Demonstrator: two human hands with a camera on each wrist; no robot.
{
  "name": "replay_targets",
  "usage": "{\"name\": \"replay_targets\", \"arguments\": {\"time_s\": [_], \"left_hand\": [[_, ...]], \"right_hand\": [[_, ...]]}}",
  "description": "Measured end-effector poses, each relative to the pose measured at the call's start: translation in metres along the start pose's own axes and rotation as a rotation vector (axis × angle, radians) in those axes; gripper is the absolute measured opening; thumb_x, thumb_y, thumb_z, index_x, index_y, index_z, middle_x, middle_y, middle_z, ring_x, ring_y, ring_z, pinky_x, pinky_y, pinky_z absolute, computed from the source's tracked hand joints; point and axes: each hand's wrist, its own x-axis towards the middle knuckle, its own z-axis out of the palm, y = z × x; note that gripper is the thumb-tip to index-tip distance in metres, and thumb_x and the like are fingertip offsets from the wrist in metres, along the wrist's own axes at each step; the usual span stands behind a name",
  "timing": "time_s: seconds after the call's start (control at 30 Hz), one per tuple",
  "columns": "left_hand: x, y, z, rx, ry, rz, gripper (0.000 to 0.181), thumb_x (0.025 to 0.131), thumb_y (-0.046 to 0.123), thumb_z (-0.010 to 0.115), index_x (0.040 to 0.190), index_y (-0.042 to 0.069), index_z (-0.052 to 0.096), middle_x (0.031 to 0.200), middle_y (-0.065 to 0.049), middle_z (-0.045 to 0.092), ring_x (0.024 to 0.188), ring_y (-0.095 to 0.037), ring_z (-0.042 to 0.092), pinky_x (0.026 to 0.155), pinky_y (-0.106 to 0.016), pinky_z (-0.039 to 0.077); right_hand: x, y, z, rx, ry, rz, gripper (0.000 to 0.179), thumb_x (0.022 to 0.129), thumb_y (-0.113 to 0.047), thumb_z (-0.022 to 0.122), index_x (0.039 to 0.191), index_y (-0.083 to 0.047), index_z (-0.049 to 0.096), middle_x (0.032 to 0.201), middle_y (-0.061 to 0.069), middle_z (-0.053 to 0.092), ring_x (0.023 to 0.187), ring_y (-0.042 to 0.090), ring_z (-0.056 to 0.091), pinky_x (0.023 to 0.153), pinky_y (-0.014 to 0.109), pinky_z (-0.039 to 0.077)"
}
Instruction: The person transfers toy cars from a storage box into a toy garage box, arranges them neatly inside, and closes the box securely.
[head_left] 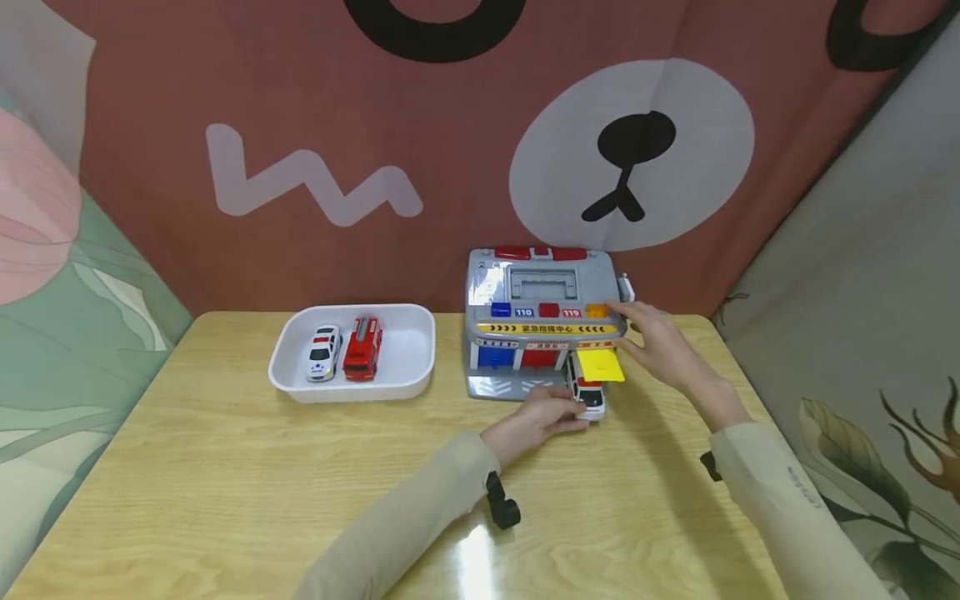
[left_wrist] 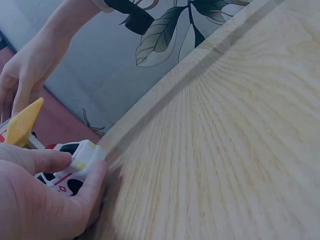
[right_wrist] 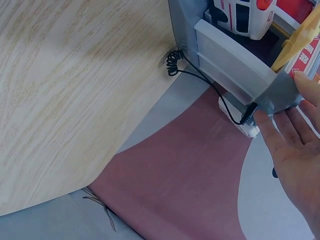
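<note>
A grey toy rescue station (head_left: 542, 283) stands at the back of the table, with blue, red and yellow doors along its front. Its yellow door (head_left: 600, 365) is swung up over the right bay. Half out of that bay, nose toward me, is a white toy ambulance (head_left: 591, 400) with red and black parts. My left hand (head_left: 536, 421) pinches the ambulance's front end between finger and thumb. At the station's right front corner, my right hand (head_left: 660, 346) pinches the roof edge, index fingertip at the yellow button (head_left: 597, 311) and thumb against the front edge.
Left of the station, a white tray (head_left: 412, 385) holds a white toy police car (head_left: 324, 354) and a red toy fire engine (head_left: 363, 350). A coiled black cord (right_wrist: 175, 62) hangs at the station's right side. Behind the table is a printed curtain (head_left: 315, 258).
</note>
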Motion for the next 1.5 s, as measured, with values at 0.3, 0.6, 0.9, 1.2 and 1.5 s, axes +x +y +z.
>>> {"name": "replay_targets", "arguments": {"time_s": [0.3,0.6,0.9,1.2,1.5], "left_hand": [[0.006,0.001,-0.003,0.059,-0.042,0.003,0.022,0.089,0.001,0.065,0.107,-0.011,0.06,0.092,-0.022,0.068,0.087,-0.034,0.069,0.076,-0.035,0.058],[0.012,0.013,-0.01,0.119,-0.088,-0.004,0.035,0.097,0.021,0.059,0.107,-0.012,0.06,0.087,-0.03,0.068,0.081,-0.04,0.069,0.068,-0.041,0.058],[0.017,0.016,-0.015,0.185,-0.122,0.041,0.046,0.099,0.028,0.054,0.108,-0.016,0.061,0.083,-0.026,0.069,0.077,-0.038,0.07,0.063,-0.038,0.058],[0.017,0.018,-0.01,0.102,-0.183,0.049,0.027,0.097,0.014,0.056,0.112,-0.007,0.063,0.091,-0.024,0.07,0.08,-0.034,0.071,0.067,-0.037,0.058],[0.014,0.029,-0.018,0.109,-0.451,-0.059,0.046,0.1,0.033,0.048,0.132,0.0,0.049,0.129,-0.027,0.055,0.109,-0.039,0.061,0.089,-0.049,0.051]], "right_hand": [[-0.003,0.002,0.001,0.012,0.012,-0.005,0.063,0.082,0.004,0.074,0.138,0.004,0.046,0.129,0.023,0.051,0.111,0.037,0.052,0.09,0.053,0.049],[0.0,0.002,0.002,0.026,0.023,-0.025,0.062,0.082,0.003,0.074,0.138,0.005,0.046,0.128,0.023,0.052,0.111,0.036,0.053,0.09,0.052,0.049],[0.004,0.001,0.004,0.031,0.008,-0.018,0.063,0.083,0.002,0.073,0.139,0.004,0.045,0.128,0.022,0.052,0.112,0.036,0.053,0.093,0.052,0.047],[0.002,0.0,0.002,0.032,0.017,-0.022,0.062,0.083,0.002,0.073,0.138,0.005,0.045,0.127,0.023,0.052,0.112,0.036,0.053,0.093,0.053,0.047],[-0.001,0.001,0.0,0.007,0.026,-0.015,0.062,0.083,0.003,0.073,0.138,0.005,0.045,0.127,0.023,0.052,0.113,0.037,0.053,0.092,0.053,0.047]]}}
